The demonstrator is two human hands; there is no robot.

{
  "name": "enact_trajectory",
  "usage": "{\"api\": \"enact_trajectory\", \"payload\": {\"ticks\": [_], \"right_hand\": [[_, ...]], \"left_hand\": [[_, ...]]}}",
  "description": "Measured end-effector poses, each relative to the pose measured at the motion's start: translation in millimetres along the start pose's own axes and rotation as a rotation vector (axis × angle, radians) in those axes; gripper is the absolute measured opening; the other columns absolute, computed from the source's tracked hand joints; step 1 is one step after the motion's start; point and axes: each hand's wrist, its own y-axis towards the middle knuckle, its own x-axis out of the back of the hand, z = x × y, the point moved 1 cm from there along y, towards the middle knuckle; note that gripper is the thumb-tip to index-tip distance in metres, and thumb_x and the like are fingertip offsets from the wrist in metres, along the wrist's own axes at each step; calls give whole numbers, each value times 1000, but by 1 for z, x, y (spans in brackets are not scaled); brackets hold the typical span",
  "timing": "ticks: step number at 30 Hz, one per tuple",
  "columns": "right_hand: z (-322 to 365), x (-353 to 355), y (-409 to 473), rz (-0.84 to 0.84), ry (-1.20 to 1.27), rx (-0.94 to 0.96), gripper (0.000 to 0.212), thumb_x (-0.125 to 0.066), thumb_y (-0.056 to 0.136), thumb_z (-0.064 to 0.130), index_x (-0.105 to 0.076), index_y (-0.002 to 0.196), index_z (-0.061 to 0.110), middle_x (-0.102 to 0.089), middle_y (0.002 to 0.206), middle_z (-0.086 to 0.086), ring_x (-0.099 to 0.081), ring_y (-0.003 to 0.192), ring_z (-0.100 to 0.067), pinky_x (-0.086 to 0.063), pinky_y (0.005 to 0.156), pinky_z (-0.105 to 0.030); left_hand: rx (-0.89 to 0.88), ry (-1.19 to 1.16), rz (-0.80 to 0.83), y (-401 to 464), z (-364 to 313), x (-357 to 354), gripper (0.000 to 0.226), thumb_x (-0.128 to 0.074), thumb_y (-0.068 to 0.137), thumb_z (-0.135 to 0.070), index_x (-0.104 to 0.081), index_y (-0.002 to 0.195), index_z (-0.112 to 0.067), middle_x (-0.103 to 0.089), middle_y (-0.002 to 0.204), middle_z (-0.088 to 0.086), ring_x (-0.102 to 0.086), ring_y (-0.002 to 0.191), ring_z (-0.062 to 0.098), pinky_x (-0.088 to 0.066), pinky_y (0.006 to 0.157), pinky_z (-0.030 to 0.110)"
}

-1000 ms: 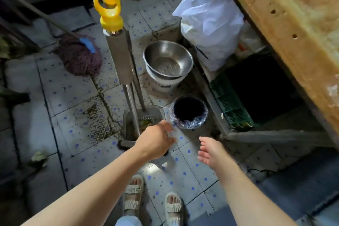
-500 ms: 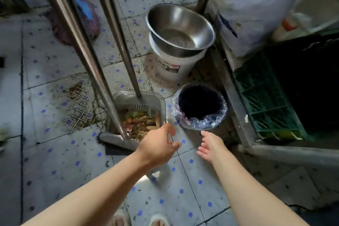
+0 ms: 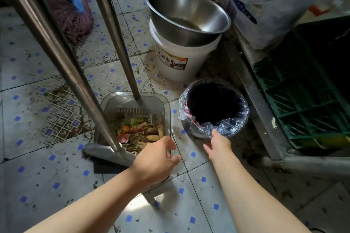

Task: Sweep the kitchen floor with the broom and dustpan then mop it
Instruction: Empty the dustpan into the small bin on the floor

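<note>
Steel handles: I see two metal poles crossing the upper left; the broom handle [image 3: 56, 58] slants down to the broom head [image 3: 108, 154], and the dustpan handle [image 3: 113, 30] drops into the back of the pan.
Dustpan: the clear dustpan [image 3: 161, 106] sits on the tiled floor [image 3: 37, 185] near centre, holding vegetable scraps [image 3: 140, 134]; the broom head lies across its front left corner.
Left hand: my left hand [image 3: 157, 162] is at the pan's front right edge, at 5 o'clock from the scraps, fingers loosely curved with the thumb apart; I cannot tell whether it touches the rim, and it grips nothing I can make out.
Right hand: my right hand [image 3: 217, 145] reaches toward 12 o'clock, fingers fairly straight, tips at the near rim of the bin; no firm grip shows.
Waste bin: a small waste bin [image 3: 197, 130] lined with a clear plastic bag [image 3: 236, 119] stands just beside the dustpan, at 3 o'clock from it.
Bucket: a white bucket [image 3: 176, 62] stands at 12 o'clock from the bin, with a steel bowl [image 3: 189, 11] resting in its mouth.
Mop: the mop head [image 3: 73, 19] lies on the floor at 10 o'clock.
Right side: a green crate [image 3: 303, 100] sits under a metal frame [image 3: 265, 111], with a white sack [image 3: 274, 5] above.
</note>
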Motion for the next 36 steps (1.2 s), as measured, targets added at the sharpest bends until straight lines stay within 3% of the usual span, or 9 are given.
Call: {"api": "enact_trajectory", "payload": {"ticks": [6,10,24,27,30,36], "right_hand": [[-25,17,-14,-12,60,-50,41,-47,99,10,-39,137,-2,-46,139,-19,-49,125,-31,-42,106,-41],[-52,40,-23,-40,45,-112,41,-47,99,10,-40,137,-1,-46,138,-20,-49,125,-32,-42,106,-41],[-81,68,-54,-66,24,-170,44,-50,98,17,-40,139,3,-45,141,-21,-49,125,-36,-42,104,-44],[-71,69,-77,-40,0,-187,47,-49,99,22,-37,142,4,-41,144,-20,-47,128,-36,-40,107,-46],[-55,68,-116,-6,-26,-196,48,-49,99,24,-37,142,7,-40,144,-18,-47,127,-34,-40,107,-44],[-15,55,-214,97,-80,-210,52,-52,97,29,-39,140,4,-44,139,-20,-50,124,-32,-43,101,-42]], "left_hand": [[-16,38,-4,-9,-2,-3,21,-54,92,-38,-50,107,-23,-56,81,-10,-53,76,7,-36,55,16],[-2,17,29,-25,-2,-8,25,-56,91,-37,-54,109,-20,-61,89,-5,-58,83,12,-43,66,24],[12,-14,32,-55,1,-4,25,-57,91,-39,-54,111,-23,-57,86,-9,-55,76,6,-36,55,14],[16,-9,29,-69,-7,12,27,-57,91,-39,-55,112,-23,-58,84,-9,-56,76,6,-40,57,15],[29,-6,5,-93,-21,35,31,-58,91,-38,-54,116,-21,-64,90,-5,-61,84,10,-49,71,22],[59,-23,-74,-156,-59,105,30,-57,91,-37,-55,116,-21,-65,100,-3,-60,94,15,-48,81,25]]}}
